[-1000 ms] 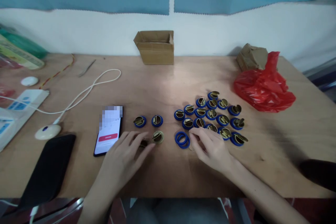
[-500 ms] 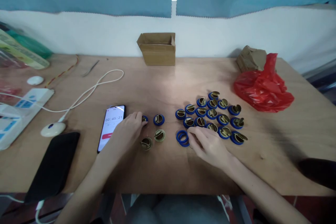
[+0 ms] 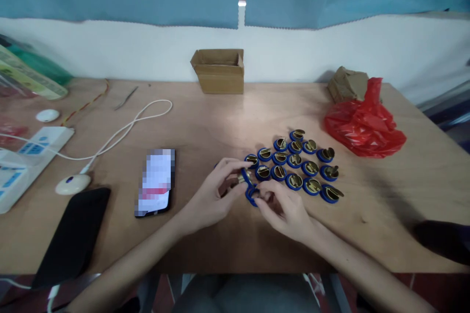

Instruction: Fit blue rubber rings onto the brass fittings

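My left hand point(image 3: 216, 195) is closed in a pinch on a round brass clip piece with a blue rim point(image 3: 247, 176), held tilted above the table. Close beside it, the fingertips of my right hand point(image 3: 288, 205) pinch at a blue ring point(image 3: 251, 196); how firmly they hold it is partly hidden. Past both hands lie several blue-rimmed brass discs point(image 3: 294, 160) in loose rows, their brass clips facing up. The pieces that lay left of centre are mostly covered by my left hand.
A phone point(image 3: 156, 181) with a blurred screen lies to the left, near a black power bank point(image 3: 71, 237), white cable point(image 3: 125, 129) and power strip point(image 3: 40, 156). An open cardboard box point(image 3: 220, 78) stands at the wall. A red plastic bag point(image 3: 365, 129) sits at the right.
My left hand has moved right from beside the phone to the rings, now with a blue-rimmed brass piece in it. My right hand stays near the rings, fingers at a blue ring.
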Motion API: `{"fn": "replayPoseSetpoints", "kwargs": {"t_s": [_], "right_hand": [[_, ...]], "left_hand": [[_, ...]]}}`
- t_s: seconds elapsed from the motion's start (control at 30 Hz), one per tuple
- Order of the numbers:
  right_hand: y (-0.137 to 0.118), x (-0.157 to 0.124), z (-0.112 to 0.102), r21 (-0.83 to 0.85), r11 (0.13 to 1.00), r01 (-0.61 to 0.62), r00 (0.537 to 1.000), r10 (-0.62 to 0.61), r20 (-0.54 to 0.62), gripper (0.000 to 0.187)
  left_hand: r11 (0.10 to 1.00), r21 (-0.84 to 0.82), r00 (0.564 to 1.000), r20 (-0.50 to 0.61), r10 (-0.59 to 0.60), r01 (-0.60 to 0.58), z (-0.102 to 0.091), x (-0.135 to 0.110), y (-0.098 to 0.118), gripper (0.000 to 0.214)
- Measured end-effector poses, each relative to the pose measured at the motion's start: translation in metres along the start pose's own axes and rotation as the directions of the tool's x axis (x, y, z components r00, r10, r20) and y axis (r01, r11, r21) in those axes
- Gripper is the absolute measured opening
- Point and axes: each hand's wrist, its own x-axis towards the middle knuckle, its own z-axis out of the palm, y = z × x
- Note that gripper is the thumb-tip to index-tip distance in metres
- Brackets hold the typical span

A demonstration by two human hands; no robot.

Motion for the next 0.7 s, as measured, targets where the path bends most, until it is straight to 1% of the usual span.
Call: {"fn": "replayPoseSetpoints", "kwargs": {"t_s": [0.07, 0.13, 0.2, 0.3, 0.4, 0.53, 0.63, 0.7], "right_hand": [[0.0, -0.002, 0.002, 0.036, 0.999, 0.001, 1.0, 0.0, -0.028, 0.018], [0.0, -0.003, 0.004, 0.056, 0.998, -0.014, 0.998, 0.018, -0.056, 0.02], [0.0, -0.003, 0.003, 0.074, 0.997, -0.023, 0.997, 0.028, -0.075, 0.024], [-0.001, -0.002, 0.002, 0.108, 0.994, -0.017, 0.996, 0.026, -0.085, 0.032], [-0.002, -0.001, 0.001, 0.132, 0.991, -0.009, 0.996, 0.021, -0.088, 0.033], [-0.003, -0.001, 0.001, 0.129, 0.991, -0.025, 0.996, 0.036, -0.085, 0.03], [-0.003, -0.001, 0.001, 0.095, 0.995, -0.032, 0.995, 0.041, -0.092, 0.025], [-0.004, 0.0, 0.001, 0.077, 0.997, -0.012, 0.993, 0.021, -0.118, 0.025]], "left_hand": [[0.99, -0.142, 0.999, -0.034, -0.004, -0.001, 0.011, 0.001, -0.004, 0.023], [0.97, -0.243, 0.997, -0.077, -0.026, 0.006, 0.018, 0.001, -0.011, 0.021], [0.953, -0.302, 0.995, -0.094, -0.045, 0.015, 0.021, -0.001, -0.017, 0.023], [0.94, -0.341, 0.994, -0.09, -0.056, 0.022, 0.024, -0.005, -0.02, 0.025], [0.94, -0.34, 0.993, -0.103, -0.059, 0.021, 0.026, -0.009, -0.019, 0.026], [0.962, -0.271, 0.992, -0.122, -0.028, -0.006, 0.028, -0.012, -0.018, 0.032], [0.976, -0.212, 0.995, -0.099, 0.023, -0.044, 0.028, -0.013, -0.019, 0.038], [0.983, -0.173, 0.996, -0.071, 0.057, -0.069, 0.029, -0.014, -0.021, 0.045]]}}
